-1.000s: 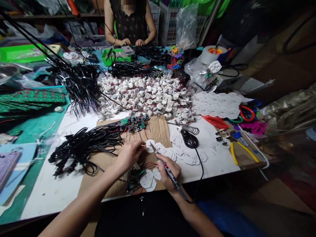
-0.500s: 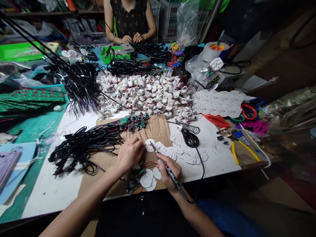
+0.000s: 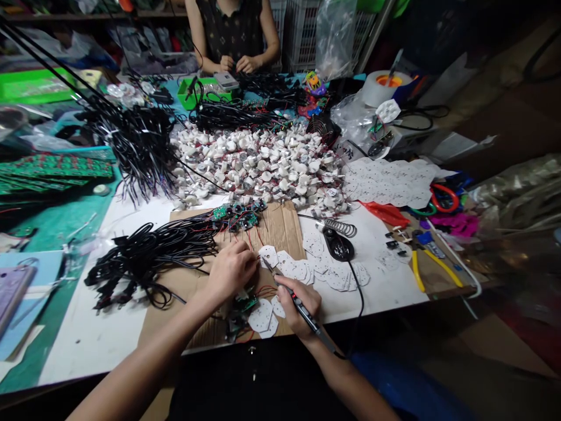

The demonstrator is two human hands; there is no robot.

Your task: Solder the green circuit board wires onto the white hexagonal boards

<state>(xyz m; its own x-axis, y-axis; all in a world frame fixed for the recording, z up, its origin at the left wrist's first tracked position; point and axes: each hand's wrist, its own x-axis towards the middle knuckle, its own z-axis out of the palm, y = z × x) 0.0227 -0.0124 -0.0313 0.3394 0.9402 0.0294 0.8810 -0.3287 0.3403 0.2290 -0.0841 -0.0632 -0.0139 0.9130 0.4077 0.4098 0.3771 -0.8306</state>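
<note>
1. Cardboard (image 3: 284,225) lies underneath, probably shielding the tabletop (image 3: 390,283).
2. Right hand (image 3: 302,298) grips the soldering iron (image 3: 311,321) pen-like, likely for precision.
3. Left hand (image 3: 234,269) is bunched, pinching what I cannot tell.
4. White circuit board (image 3: 268,255) lies at the soldering iron's tip.

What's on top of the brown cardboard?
On the cardboard: part of the black cable bundle, green boards with red wires and white perforated plates. Whatever lies directly beneath the left hand is covered, so can't be seen.
</note>
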